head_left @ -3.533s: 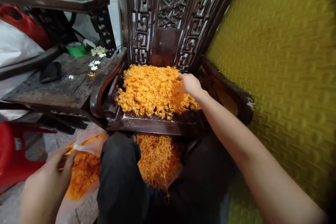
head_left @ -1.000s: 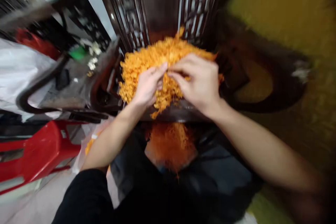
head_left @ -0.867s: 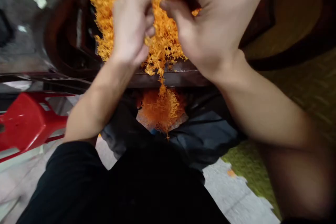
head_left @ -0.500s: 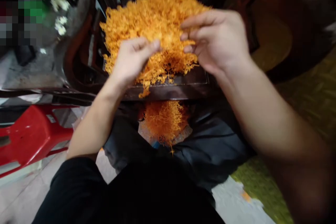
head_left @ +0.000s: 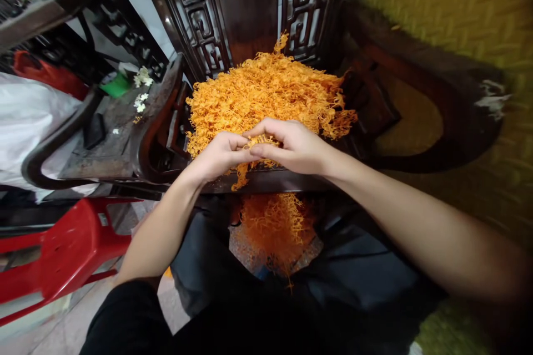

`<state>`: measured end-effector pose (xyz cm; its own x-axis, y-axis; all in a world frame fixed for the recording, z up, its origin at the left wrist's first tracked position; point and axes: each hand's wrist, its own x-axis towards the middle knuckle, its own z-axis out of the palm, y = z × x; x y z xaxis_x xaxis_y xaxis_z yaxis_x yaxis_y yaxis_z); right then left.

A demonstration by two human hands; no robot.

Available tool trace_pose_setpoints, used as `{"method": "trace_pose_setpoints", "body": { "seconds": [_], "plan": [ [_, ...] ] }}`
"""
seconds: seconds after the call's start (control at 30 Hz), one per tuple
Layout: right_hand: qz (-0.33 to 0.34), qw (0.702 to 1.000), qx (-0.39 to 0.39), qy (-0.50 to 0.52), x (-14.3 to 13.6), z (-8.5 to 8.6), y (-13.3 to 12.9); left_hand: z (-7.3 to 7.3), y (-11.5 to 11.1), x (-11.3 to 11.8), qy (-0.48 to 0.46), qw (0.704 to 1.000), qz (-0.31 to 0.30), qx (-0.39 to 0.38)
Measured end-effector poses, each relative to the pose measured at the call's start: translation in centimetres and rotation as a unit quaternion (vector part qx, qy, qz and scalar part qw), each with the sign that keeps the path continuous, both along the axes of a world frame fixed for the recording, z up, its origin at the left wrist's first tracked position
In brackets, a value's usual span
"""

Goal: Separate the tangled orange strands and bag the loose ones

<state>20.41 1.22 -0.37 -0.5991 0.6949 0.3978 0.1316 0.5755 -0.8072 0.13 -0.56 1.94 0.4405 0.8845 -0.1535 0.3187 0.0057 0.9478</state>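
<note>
A big heap of thin, curly orange strands (head_left: pixel 262 91), rather like cordyceps, is piled on the seat of a dark wooden chair (head_left: pixel 254 8). My two hands meet over its front edge. Curved fingers of my right hand (head_left: pixel 300 147) hold a small clump of orange strands (head_left: pixel 263 142). From the left, my left hand (head_left: pixel 220 156) reaches the same clump, thumb and fingers pinched together at it. What lies between the left fingertips is partly hidden. Lower down, between my knees, sits a second mass of orange strands (head_left: pixel 272 227) on clear plastic.
A red plastic stool (head_left: pixel 75 249) stands at lower left. On another dark chair seat (head_left: pixel 100 161) lie a dark flat object (head_left: pixel 94 130), white flowers (head_left: pixel 140 101) and a green cup-like item (head_left: pixel 115 84). A curved wooden armrest (head_left: pixel 449 116) borders the right, beside a yellowish woven mat (head_left: pixel 453 5).
My hands were apart over the heap; the right one has moved down and left to meet the left at the front edge. The camera view has tilted up, showing more chair back.
</note>
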Motion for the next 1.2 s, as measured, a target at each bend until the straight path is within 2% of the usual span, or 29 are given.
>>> {"method": "trace_pose_setpoints", "body": {
  "seconds": [0.1, 0.13, 0.2, 0.27, 0.33, 0.37, 0.43, 0.5, 0.6, 0.67, 0.7, 0.77, 0.83, 0.9, 0.93, 1.0, 1.1, 1.13, 1.2],
  "plan": [
    [-0.024, 0.999, -0.016, 0.013, -0.7, 0.2, -0.3, 0.4, -0.1, -0.1, 0.011, 1.000, -0.008, -0.026],
    [-0.048, 0.998, -0.023, 0.017, -0.6, 0.3, 0.0, 0.5, -0.2, -0.2, 0.010, 0.999, -0.006, -0.035],
    [-0.140, 0.988, -0.037, 0.061, 0.4, 0.4, 1.6, 0.6, -0.6, -0.5, 0.011, 0.998, -0.002, -0.058],
    [-0.266, 0.948, -0.057, 0.165, 2.3, 0.3, 4.1, 0.5, -0.9, -1.0, 0.002, 0.997, 0.017, -0.078],
    [-0.330, 0.892, -0.132, 0.280, 4.2, 0.0, 6.2, 0.3, -1.1, -1.4, -0.032, 0.994, 0.063, -0.083],
    [-0.320, 0.882, -0.177, 0.297, 4.8, -0.2, 6.8, 0.1, -1.2, -1.5, -0.055, 0.991, 0.092, -0.076],
    [-0.214, 0.908, -0.250, 0.259, 4.8, -0.7, 6.5, -0.2, -1.1, -1.4, -0.089, 0.985, 0.135, -0.054],
    [-0.121, 0.932, -0.279, 0.199, 3.2, -1.0, 4.7, -0.3, -0.9, -1.0, -0.098, 0.983, 0.151, -0.028],
    [-0.062, 0.940, -0.293, 0.165, -0.1, -0.8, 1.4, -0.4, -0.8, -0.2, -0.086, 0.983, 0.161, 0.009],
    [-0.059, 0.953, -0.264, 0.134, -1.4, -0.3, 0.3, -0.5, -0.7, 0.2, -0.075, 0.981, 0.177, 0.033],
    [-0.076, 0.965, -0.225, 0.111, -1.6, 0.0, 0.3, -0.6, -0.7, 0.3, -0.072, 0.979, 0.184, 0.040],
    [-0.160, 0.974, -0.126, 0.098, -1.0, 0.2, 1.4, -0.7, -0.6, 0.3, -0.079, 0.977, 0.196, 0.030],
    [-0.270, 0.945, -0.080, 0.168, 0.5, 0.1, 3.5, -0.6, -0.5, 0.1, -0.121, 0.970, 0.210, -0.008],
    [-0.314, 0.898, -0.125, 0.282, 2.0, 0.0, 5.2, -0.2, -0.2, -0.2, -0.192, 0.953, 0.231, -0.042],
    [-0.297, 0.892, -0.155, 0.303, 2.5, -0.1, 5.6, 0.0, 0.0, -0.2, -0.231, 0.941, 0.242, -0.052],
    [-0.226, 0.912, -0.207, 0.272, 2.4, 0.0, 5.1, 0.5, 0.3, -0.1, -0.294, 0.918, 0.257, -0.066],
    [-0.097, 0.952, -0.257, 0.137, 0.7, 0.5, 2.0, 1.1, 0.8, 0.4, -0.356, 0.889, 0.272, -0.092],
    [-0.073, 0.961, -0.247, 0.096, 0.0, 0.7, 0.9, 1.2, 0.9, 0.7, -0.371, 0.881, 0.277, -0.099],
    [-0.069, 0.983, -0.165, 0.046, -1.1, 0.9, -0.6, 1.3, 1.0, 1.1, -0.396, 0.864, 0.293, -0.106]
  ]
}}
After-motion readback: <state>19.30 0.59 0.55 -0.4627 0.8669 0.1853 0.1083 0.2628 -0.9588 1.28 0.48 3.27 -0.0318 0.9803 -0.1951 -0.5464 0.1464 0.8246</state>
